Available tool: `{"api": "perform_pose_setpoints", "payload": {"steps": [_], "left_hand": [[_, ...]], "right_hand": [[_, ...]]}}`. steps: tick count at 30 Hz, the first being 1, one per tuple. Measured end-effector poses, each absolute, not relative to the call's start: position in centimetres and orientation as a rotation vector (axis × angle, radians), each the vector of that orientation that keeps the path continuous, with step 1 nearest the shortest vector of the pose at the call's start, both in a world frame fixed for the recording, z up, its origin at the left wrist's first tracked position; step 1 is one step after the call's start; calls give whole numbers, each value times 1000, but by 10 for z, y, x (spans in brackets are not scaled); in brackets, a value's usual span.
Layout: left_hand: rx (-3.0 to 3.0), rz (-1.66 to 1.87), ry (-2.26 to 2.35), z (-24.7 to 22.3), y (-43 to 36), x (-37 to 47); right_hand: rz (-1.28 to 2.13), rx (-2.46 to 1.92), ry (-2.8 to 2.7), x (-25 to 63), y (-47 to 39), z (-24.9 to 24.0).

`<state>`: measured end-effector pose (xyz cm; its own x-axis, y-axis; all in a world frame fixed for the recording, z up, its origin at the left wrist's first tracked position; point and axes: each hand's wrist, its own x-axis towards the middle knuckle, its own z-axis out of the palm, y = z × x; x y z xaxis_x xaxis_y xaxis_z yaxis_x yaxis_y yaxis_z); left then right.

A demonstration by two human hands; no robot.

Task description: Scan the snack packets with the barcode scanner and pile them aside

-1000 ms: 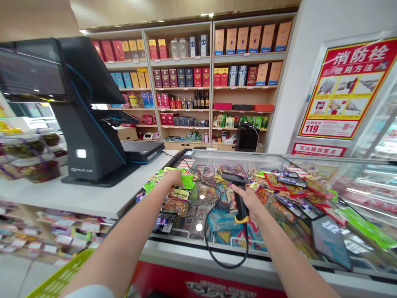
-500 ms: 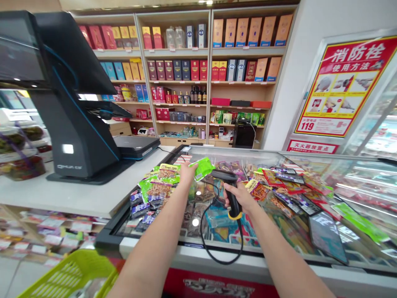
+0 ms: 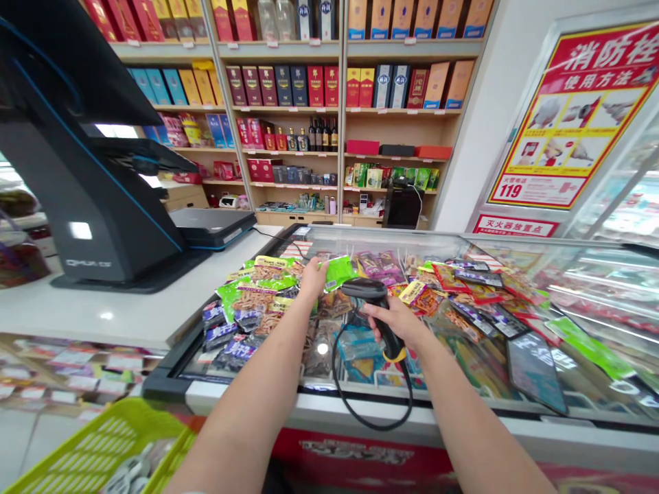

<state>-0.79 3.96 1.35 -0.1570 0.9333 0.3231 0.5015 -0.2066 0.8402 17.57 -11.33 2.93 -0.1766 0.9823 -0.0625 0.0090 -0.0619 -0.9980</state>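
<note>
My left hand (image 3: 314, 278) grips a bright green snack packet (image 3: 340, 272) by its left end, above the glass top of a freezer. In my right hand (image 3: 399, 319) is a black barcode scanner (image 3: 366, 291) with a yellow ring at the handle's base. Its head points left, close to the packet, and its cable loops down over the freezer's front edge. Left of my left hand lies a heap of snack packets (image 3: 257, 302), green, yellow and dark blue. To the right of the scanner, red and dark packets (image 3: 478, 291) are piled on the glass.
A phone (image 3: 535, 370) lies on the freezer glass (image 3: 463, 384) at the right, beside a long green packet (image 3: 590, 346). The checkout terminal (image 3: 108, 206) stands on a white counter (image 3: 128, 312) at left. Below it is a lime-green basket (image 3: 97, 439). Shelves of boxes line the back.
The view has tipped downward slightly. The scanner has tilted, its head now a little nearer the green packet. My left hand still holds the packet.
</note>
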Motion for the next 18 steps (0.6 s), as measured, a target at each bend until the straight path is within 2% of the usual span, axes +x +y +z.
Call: {"api": "perform_pose_setpoints", "payload": {"steps": [18], "left_hand": [[1751, 1213, 1725, 17, 36, -4]], "right_hand": [[1321, -1225, -1350, 175, -112, 26]]}}
